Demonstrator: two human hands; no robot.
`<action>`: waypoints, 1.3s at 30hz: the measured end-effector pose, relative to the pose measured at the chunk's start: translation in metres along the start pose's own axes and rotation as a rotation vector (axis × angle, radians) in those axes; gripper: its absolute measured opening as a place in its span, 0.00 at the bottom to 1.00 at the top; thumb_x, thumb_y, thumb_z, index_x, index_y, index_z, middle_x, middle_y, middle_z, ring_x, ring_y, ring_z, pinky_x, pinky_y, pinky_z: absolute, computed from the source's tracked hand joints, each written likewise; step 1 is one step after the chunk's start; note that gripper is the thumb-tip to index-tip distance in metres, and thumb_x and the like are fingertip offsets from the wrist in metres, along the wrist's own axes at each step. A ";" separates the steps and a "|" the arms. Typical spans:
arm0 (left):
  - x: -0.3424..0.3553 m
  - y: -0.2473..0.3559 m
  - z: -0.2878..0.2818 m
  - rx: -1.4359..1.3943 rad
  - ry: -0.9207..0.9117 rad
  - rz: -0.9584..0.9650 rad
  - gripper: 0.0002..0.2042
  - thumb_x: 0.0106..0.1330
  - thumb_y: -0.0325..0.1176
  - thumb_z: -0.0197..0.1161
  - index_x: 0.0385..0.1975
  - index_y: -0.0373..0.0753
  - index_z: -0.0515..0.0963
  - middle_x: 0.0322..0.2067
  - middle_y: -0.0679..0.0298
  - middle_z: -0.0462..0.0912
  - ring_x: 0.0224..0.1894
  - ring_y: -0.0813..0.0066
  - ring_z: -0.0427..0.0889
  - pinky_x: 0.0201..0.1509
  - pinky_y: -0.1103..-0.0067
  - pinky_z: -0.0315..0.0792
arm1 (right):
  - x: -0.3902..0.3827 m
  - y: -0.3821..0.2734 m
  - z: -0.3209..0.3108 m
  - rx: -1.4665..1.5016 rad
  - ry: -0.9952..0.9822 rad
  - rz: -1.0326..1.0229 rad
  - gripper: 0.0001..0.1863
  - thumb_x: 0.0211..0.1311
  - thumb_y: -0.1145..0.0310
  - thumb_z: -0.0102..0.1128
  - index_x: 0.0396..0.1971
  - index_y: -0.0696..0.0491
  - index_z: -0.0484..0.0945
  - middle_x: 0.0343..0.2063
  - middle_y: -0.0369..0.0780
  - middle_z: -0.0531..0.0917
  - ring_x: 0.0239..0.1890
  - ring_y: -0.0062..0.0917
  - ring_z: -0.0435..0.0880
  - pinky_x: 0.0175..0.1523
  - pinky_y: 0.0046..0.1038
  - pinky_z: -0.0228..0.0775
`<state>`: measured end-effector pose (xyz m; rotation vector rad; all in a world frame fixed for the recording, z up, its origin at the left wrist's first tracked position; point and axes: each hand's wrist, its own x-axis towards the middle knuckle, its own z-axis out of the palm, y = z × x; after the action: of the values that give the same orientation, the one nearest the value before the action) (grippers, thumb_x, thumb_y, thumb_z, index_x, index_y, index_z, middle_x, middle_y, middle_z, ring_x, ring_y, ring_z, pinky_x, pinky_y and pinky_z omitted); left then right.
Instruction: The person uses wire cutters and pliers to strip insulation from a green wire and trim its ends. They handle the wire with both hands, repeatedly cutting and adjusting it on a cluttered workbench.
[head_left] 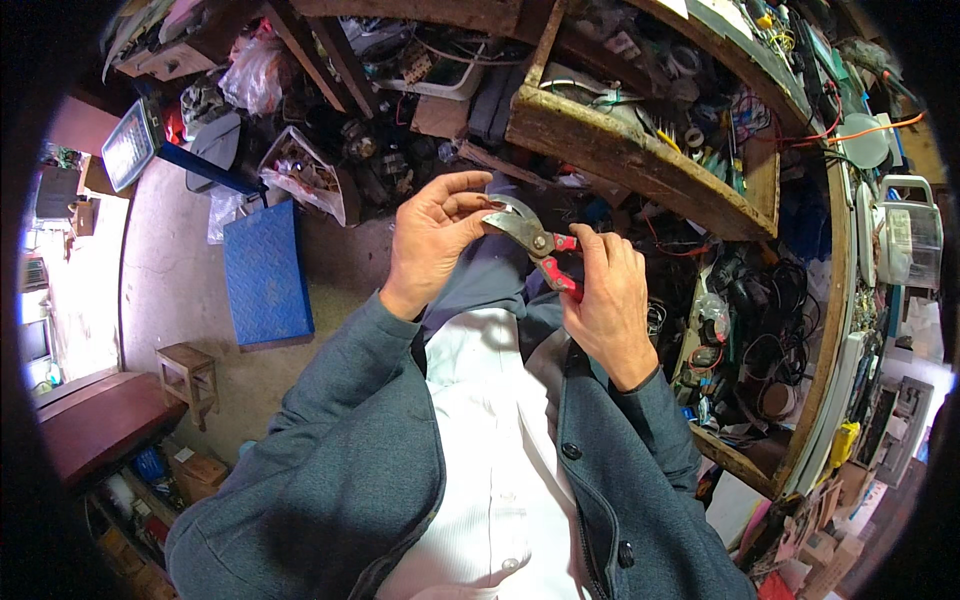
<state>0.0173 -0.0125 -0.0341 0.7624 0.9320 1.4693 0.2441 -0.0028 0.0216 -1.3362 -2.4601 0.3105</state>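
Observation:
In front of my chest my right hand point(615, 300) is closed around the red handles of a pair of hand shears point(522, 232). The handles are spread apart. Its broad curved metal jaws point up and left toward my left hand point(432, 240). The thumb and forefinger of that hand are pinched together beside the jaw tips, with the other fingers curled above. Something small and pale seems to lie between them at the jaws, but its kind is too small to tell.
An open wooden drawer point(640, 165) full of tools juts out ahead on the right. Tangled black cables point(775, 310) fill the space below it. A blue platform scale point(268, 275) and a small wooden stool point(188, 380) stand on the floor at left, near an open carton point(310, 178).

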 end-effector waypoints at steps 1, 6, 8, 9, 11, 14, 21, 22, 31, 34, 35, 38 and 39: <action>0.000 0.000 0.000 0.010 0.000 0.000 0.22 0.63 0.20 0.68 0.58 0.28 0.73 0.43 0.58 0.85 0.46 0.76 0.84 0.52 0.82 0.79 | 0.000 0.000 0.000 0.003 -0.005 -0.004 0.37 0.38 0.78 0.69 0.56 0.57 0.72 0.41 0.46 0.75 0.45 0.42 0.74 0.50 0.39 0.65; -0.001 0.001 0.001 0.067 0.000 -0.004 0.21 0.63 0.17 0.66 0.57 0.30 0.74 0.43 0.59 0.85 0.45 0.77 0.84 0.52 0.83 0.79 | -0.001 -0.003 0.000 0.029 -0.021 -0.002 0.36 0.40 0.76 0.69 0.56 0.59 0.72 0.40 0.46 0.75 0.44 0.40 0.74 0.51 0.39 0.64; -0.002 0.003 0.002 0.083 -0.004 0.003 0.21 0.63 0.16 0.64 0.57 0.30 0.74 0.43 0.59 0.85 0.45 0.77 0.84 0.52 0.83 0.79 | -0.001 -0.003 0.001 0.033 -0.027 0.003 0.36 0.40 0.76 0.68 0.56 0.59 0.72 0.40 0.46 0.75 0.44 0.40 0.74 0.50 0.39 0.64; -0.002 0.004 0.003 0.082 -0.003 0.005 0.21 0.62 0.16 0.64 0.57 0.30 0.74 0.43 0.59 0.85 0.46 0.78 0.84 0.52 0.83 0.79 | -0.001 -0.003 0.001 0.035 -0.031 0.006 0.35 0.40 0.76 0.68 0.56 0.59 0.72 0.40 0.46 0.74 0.43 0.40 0.74 0.50 0.39 0.64; -0.003 0.004 0.004 0.081 -0.006 0.006 0.22 0.62 0.15 0.63 0.57 0.30 0.74 0.44 0.59 0.85 0.46 0.78 0.84 0.53 0.83 0.79 | -0.001 -0.003 0.000 0.025 -0.031 0.002 0.35 0.41 0.76 0.68 0.56 0.59 0.72 0.39 0.46 0.74 0.44 0.40 0.74 0.50 0.39 0.64; -0.004 0.004 0.004 0.096 -0.012 0.000 0.22 0.61 0.14 0.63 0.57 0.30 0.74 0.44 0.58 0.85 0.47 0.77 0.84 0.54 0.82 0.79 | -0.001 -0.002 -0.001 0.019 -0.032 -0.011 0.35 0.40 0.76 0.68 0.56 0.59 0.71 0.40 0.46 0.74 0.44 0.40 0.74 0.51 0.39 0.64; -0.004 0.006 0.003 0.164 -0.021 -0.013 0.22 0.60 0.13 0.62 0.56 0.29 0.74 0.45 0.58 0.84 0.48 0.76 0.84 0.55 0.81 0.79 | -0.001 -0.001 -0.003 -0.001 -0.041 -0.020 0.36 0.40 0.77 0.68 0.57 0.58 0.71 0.40 0.46 0.74 0.45 0.40 0.74 0.51 0.39 0.64; -0.003 0.006 0.004 0.169 -0.024 -0.011 0.22 0.59 0.12 0.62 0.56 0.29 0.74 0.45 0.58 0.84 0.48 0.76 0.84 0.55 0.81 0.79 | -0.001 -0.002 -0.003 -0.004 -0.043 -0.019 0.36 0.40 0.77 0.68 0.56 0.58 0.71 0.40 0.46 0.74 0.45 0.40 0.74 0.51 0.39 0.64; -0.006 0.006 0.006 0.128 -0.026 -0.003 0.22 0.59 0.12 0.62 0.56 0.30 0.75 0.45 0.59 0.84 0.48 0.77 0.83 0.55 0.82 0.78 | -0.005 -0.002 0.000 0.026 -0.042 -0.014 0.35 0.40 0.77 0.67 0.55 0.59 0.71 0.40 0.46 0.74 0.44 0.40 0.74 0.50 0.39 0.64; -0.005 0.006 0.007 0.124 -0.033 -0.021 0.22 0.59 0.12 0.62 0.55 0.30 0.75 0.44 0.59 0.84 0.48 0.77 0.83 0.55 0.82 0.78 | -0.006 0.000 0.003 0.036 -0.023 -0.021 0.34 0.40 0.76 0.67 0.55 0.59 0.71 0.40 0.46 0.74 0.44 0.40 0.74 0.49 0.39 0.64; -0.005 0.007 0.007 0.138 -0.035 -0.022 0.22 0.59 0.12 0.62 0.55 0.30 0.75 0.44 0.59 0.84 0.48 0.77 0.83 0.55 0.82 0.78 | -0.007 0.000 0.003 0.039 -0.022 -0.019 0.34 0.40 0.76 0.66 0.55 0.59 0.71 0.40 0.46 0.74 0.44 0.40 0.74 0.49 0.39 0.64; -0.005 0.007 0.008 0.164 -0.043 -0.024 0.22 0.59 0.12 0.61 0.55 0.30 0.76 0.45 0.59 0.85 0.47 0.77 0.83 0.54 0.82 0.78 | -0.008 -0.002 0.003 0.025 -0.011 -0.013 0.33 0.40 0.76 0.66 0.54 0.59 0.71 0.39 0.46 0.74 0.42 0.40 0.74 0.48 0.39 0.64; -0.005 0.007 0.007 0.164 -0.046 -0.025 0.22 0.59 0.12 0.61 0.55 0.30 0.76 0.45 0.58 0.85 0.47 0.77 0.83 0.54 0.82 0.78 | -0.008 -0.002 0.004 0.019 -0.007 -0.011 0.33 0.40 0.76 0.66 0.54 0.59 0.72 0.38 0.46 0.74 0.42 0.40 0.74 0.47 0.38 0.64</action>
<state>0.0212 -0.0164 -0.0245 0.8973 1.0328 1.3599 0.2457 -0.0110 0.0175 -1.3152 -2.4631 0.3362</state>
